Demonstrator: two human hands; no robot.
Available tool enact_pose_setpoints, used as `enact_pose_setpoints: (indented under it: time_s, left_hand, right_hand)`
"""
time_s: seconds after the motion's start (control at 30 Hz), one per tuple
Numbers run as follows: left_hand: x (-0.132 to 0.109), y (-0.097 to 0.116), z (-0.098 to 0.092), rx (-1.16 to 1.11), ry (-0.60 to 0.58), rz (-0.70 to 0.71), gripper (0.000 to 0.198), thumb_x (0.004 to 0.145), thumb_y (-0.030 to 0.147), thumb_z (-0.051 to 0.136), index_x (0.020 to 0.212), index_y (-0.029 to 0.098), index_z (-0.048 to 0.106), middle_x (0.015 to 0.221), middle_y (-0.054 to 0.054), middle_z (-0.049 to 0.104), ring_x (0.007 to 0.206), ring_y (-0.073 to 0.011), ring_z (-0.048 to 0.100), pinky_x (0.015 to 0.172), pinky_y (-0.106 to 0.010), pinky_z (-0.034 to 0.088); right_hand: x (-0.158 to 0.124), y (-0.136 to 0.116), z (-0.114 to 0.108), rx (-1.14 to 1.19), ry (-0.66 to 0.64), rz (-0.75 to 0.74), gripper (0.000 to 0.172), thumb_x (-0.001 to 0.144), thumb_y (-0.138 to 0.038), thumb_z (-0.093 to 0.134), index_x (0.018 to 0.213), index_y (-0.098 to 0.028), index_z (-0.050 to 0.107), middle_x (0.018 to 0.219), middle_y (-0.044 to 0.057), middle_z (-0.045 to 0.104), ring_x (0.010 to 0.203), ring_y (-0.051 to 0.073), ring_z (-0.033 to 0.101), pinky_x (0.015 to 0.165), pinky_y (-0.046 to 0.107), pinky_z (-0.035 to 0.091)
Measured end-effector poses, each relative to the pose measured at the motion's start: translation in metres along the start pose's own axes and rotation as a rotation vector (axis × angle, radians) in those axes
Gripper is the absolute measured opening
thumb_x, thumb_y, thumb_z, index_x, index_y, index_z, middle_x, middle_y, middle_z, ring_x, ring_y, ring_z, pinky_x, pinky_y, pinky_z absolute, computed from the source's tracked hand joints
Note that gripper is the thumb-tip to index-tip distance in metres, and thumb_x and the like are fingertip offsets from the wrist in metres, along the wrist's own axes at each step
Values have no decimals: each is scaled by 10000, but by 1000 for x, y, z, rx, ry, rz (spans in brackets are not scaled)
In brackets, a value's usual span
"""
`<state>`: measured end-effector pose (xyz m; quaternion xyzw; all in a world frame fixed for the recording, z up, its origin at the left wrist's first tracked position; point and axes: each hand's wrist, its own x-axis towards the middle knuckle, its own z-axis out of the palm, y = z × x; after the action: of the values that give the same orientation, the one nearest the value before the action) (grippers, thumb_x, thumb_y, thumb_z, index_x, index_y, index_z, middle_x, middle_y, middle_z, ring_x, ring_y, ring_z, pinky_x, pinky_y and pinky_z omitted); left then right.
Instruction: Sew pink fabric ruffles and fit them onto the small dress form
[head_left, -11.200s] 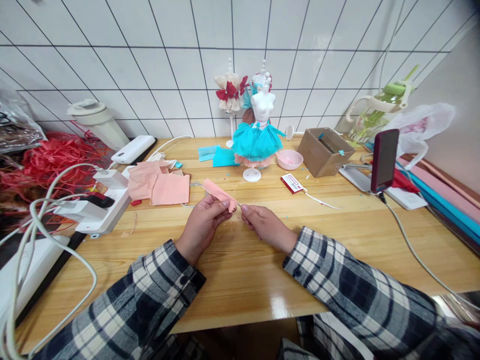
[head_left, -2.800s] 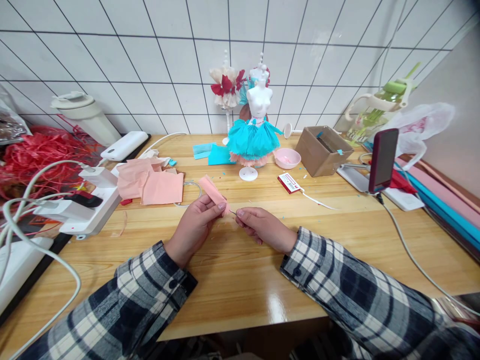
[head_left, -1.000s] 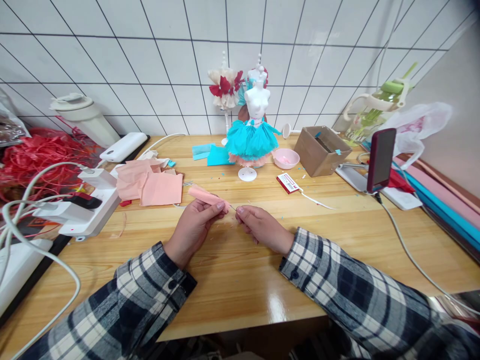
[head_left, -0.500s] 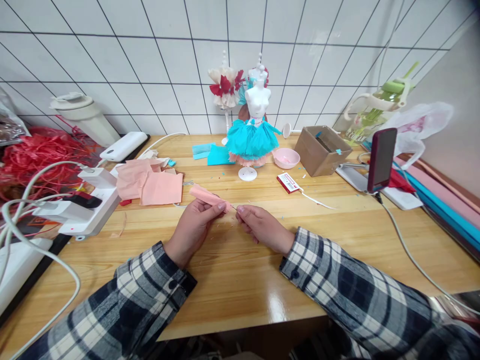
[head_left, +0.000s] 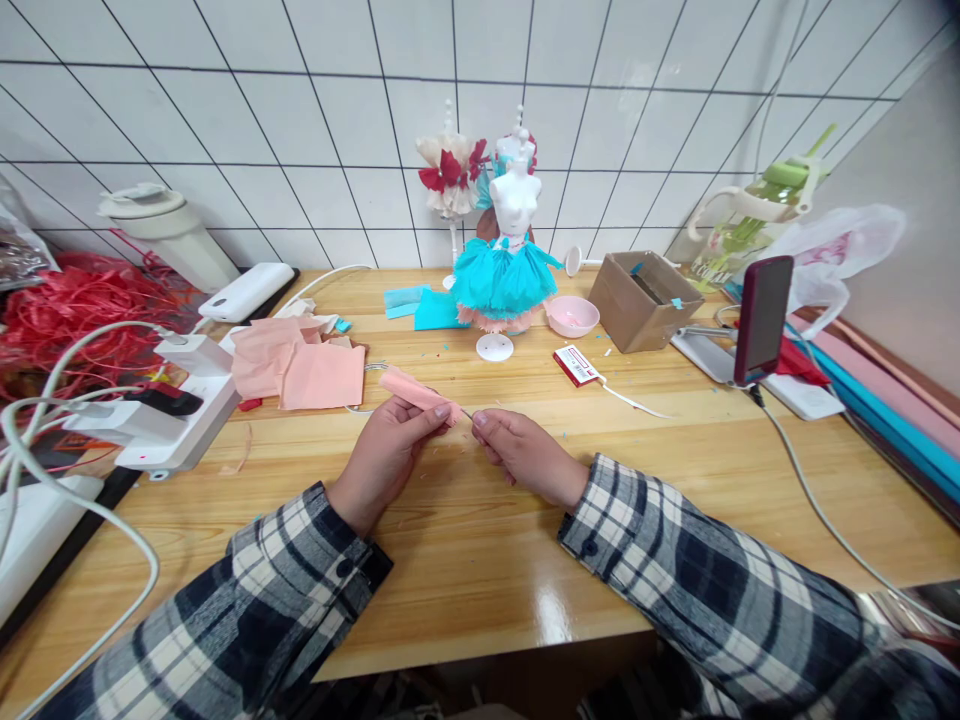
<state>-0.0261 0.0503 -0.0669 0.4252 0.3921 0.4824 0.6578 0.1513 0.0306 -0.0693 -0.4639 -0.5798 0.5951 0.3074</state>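
My left hand (head_left: 394, 445) pinches a strip of pink crepe paper (head_left: 411, 388) between thumb and fingers. In my right hand (head_left: 525, 450) is a thin dark rod, perhaps a needle or wire (head_left: 469, 414); its tip meets the paper's right end, and the rest is hidden by my fingers. Beyond my hands stands a small white dress form (head_left: 516, 200) in a turquoise ruffled paper skirt (head_left: 506, 276) with a pink lower layer. To the left lie stacked pink paper sheets (head_left: 322, 375), and turquoise paper pieces (head_left: 439, 310) rest beside the stand.
A pink bowl (head_left: 572, 316), a cardboard box (head_left: 645, 305) and a red-white tag (head_left: 576, 366) sit behind my right hand. A phone on a stand (head_left: 765, 320) is at right. A power strip (head_left: 180, 425) with cables and red shredded strands (head_left: 75, 320) fill the left.
Hardly anything differs. Both hands keep their place and grip, with only a very slight shift of the fingers at the rod and paper.
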Motion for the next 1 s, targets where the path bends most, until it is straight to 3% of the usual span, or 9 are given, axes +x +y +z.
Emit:
enact_pose_setpoints:
  time_s: [0.3, 0.57, 1.0]
  left_hand:
    - [-2, 4, 4, -11, 42, 6, 159, 707, 252, 771, 763, 155, 659, 731, -4, 650, 683, -117, 554, 687, -231, 435]
    - [-1, 3, 1, -87, 53, -3, 111, 752, 234, 734, 782, 158, 659, 737, 11, 602, 702, -91, 525, 685, -191, 431]
    - [-2, 4, 2, -51, 63, -24, 133, 709, 241, 763, 765, 154, 679, 703, 0, 623, 661, -109, 532, 661, -221, 431]
  right_hand:
    - [-1, -2, 0, -16, -10, 1, 366, 968, -463, 370, 709, -207, 403, 590, -53, 376, 501, 90, 341, 472, 206, 313]
    - [-2, -1, 1, 50, 18, 72, 354, 963, -498, 333, 790, -210, 447, 615, -59, 357, 452, 83, 324, 373, 182, 301]
    - [-2, -5, 0, -80, -34, 9, 361, 962, -466, 358, 759, -193, 479, 597, -54, 377, 521, 92, 367, 479, 197, 321]
